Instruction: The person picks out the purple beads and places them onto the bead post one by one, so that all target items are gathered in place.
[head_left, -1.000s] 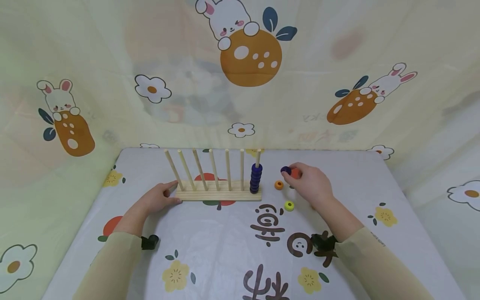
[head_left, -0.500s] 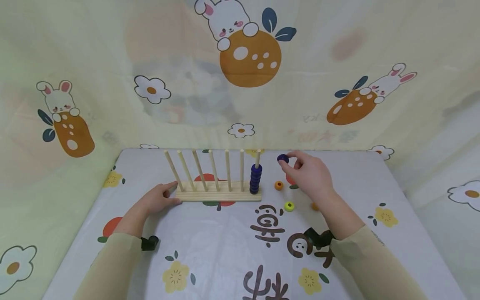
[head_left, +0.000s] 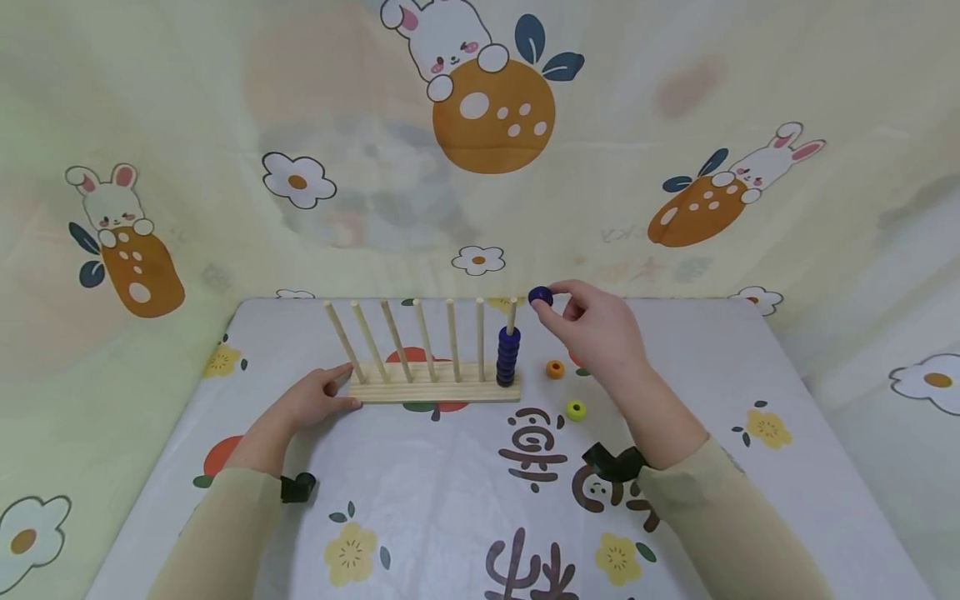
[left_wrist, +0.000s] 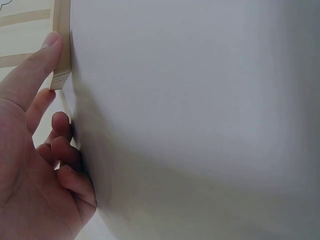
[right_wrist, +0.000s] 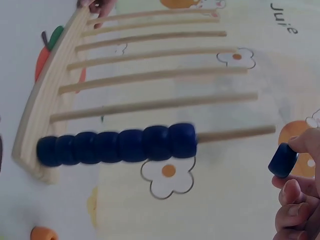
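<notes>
A wooden peg rack (head_left: 435,392) stands on the table with a row of upright pegs. Its rightmost peg carries a stack of several dark blue beads (head_left: 507,357), and the peg's top sticks out bare above them. My left hand (head_left: 311,397) grips the left end of the rack's base between thumb and forefinger; in the left wrist view the thumb (left_wrist: 37,65) lies along the base's edge. Between thumb and forefinger my right hand (head_left: 600,325) pinches another dark blue bead (right_wrist: 283,160), held apart from the peg tip, just up and to its right.
An orange bead (head_left: 555,369) and a yellow-green bead (head_left: 576,410) lie on the table right of the rack. The patterned tablecloth (head_left: 420,500) covers the table, and a printed curtain (head_left: 360,233) hangs behind it.
My right hand has lifted the dark blue bead and carried it leftward, close to the rightmost peg's top. My left hand keeps its grip on the rack's end.
</notes>
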